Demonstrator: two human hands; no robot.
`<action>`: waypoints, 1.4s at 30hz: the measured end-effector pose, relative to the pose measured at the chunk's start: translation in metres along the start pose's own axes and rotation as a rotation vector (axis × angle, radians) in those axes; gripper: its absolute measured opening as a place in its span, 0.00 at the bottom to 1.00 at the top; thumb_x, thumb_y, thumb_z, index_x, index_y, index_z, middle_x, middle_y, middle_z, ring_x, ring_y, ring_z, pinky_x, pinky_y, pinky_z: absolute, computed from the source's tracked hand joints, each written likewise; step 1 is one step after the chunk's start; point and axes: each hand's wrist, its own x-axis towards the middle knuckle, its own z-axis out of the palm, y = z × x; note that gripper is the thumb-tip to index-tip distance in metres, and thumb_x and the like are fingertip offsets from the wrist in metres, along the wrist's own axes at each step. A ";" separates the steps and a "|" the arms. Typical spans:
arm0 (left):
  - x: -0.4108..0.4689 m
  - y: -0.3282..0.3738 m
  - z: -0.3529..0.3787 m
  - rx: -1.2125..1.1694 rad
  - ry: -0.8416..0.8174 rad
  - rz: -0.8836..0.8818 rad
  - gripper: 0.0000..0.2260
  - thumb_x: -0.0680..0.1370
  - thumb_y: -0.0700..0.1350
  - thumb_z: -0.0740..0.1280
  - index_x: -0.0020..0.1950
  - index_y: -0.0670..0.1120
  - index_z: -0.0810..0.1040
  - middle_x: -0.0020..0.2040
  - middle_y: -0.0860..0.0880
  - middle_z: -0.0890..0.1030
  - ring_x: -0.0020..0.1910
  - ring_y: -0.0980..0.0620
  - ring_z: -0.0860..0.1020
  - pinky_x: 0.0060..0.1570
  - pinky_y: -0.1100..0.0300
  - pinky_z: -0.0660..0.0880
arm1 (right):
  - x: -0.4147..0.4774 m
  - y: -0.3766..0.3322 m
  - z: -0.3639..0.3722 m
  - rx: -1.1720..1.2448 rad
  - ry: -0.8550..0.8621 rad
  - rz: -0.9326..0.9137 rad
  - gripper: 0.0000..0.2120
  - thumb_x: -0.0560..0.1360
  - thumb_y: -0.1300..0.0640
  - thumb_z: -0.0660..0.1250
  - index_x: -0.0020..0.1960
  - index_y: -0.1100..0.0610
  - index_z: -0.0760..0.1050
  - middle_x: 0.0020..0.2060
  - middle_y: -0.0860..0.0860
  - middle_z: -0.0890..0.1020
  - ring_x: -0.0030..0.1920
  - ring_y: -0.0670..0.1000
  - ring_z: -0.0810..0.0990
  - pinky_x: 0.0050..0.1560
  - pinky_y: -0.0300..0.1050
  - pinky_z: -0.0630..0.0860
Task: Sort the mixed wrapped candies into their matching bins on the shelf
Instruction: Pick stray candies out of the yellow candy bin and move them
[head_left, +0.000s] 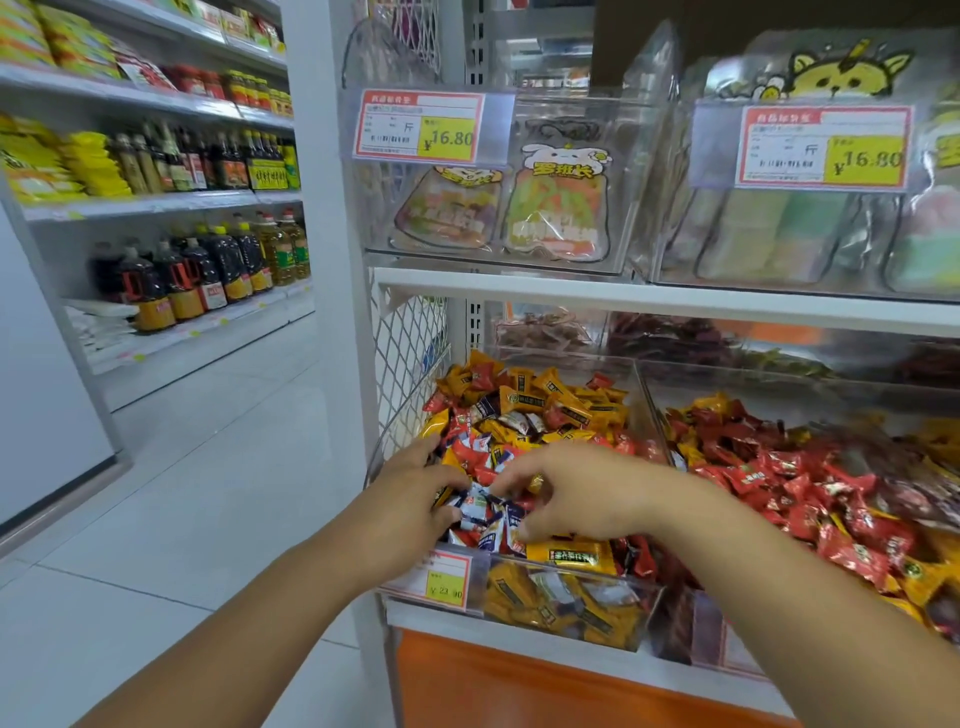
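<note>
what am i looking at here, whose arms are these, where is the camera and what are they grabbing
There is no machine here. It is a single picture from a camera worn on a person's head, looking down at their own two bare arms in a shop. The left hand and right hand reach into a clear bin on a shelf. It is full of mixed yellow, red and blue-and-white wrapped candies. The fingers of both hands curl round a small bunch of blue-and-white candies, seemingly picking them out. The neighbouring bin to the right holds mostly red candies. A price tag sits on the clear bin's front. Bagged sweets stand on the shelf above.
</note>
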 end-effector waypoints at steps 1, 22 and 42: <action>0.000 0.000 -0.001 -0.008 0.000 0.000 0.14 0.80 0.47 0.64 0.66 0.57 0.74 0.79 0.51 0.49 0.78 0.50 0.50 0.74 0.57 0.52 | 0.004 0.000 0.009 -0.047 -0.030 -0.012 0.26 0.74 0.54 0.71 0.70 0.45 0.69 0.62 0.46 0.73 0.57 0.46 0.74 0.53 0.38 0.70; 0.001 0.017 -0.019 0.150 -0.083 0.080 0.24 0.76 0.49 0.70 0.72 0.56 0.70 0.62 0.52 0.78 0.52 0.57 0.74 0.44 0.69 0.63 | 0.004 0.010 0.001 0.097 0.164 -0.014 0.08 0.73 0.51 0.72 0.52 0.47 0.81 0.46 0.40 0.73 0.52 0.44 0.72 0.49 0.37 0.70; 0.004 0.008 -0.006 0.306 0.159 0.076 0.14 0.76 0.53 0.67 0.61 0.56 0.75 0.50 0.52 0.81 0.49 0.52 0.78 0.40 0.61 0.67 | 0.036 0.008 0.034 -0.177 0.092 0.075 0.29 0.72 0.48 0.73 0.70 0.47 0.68 0.59 0.52 0.71 0.58 0.55 0.73 0.56 0.45 0.70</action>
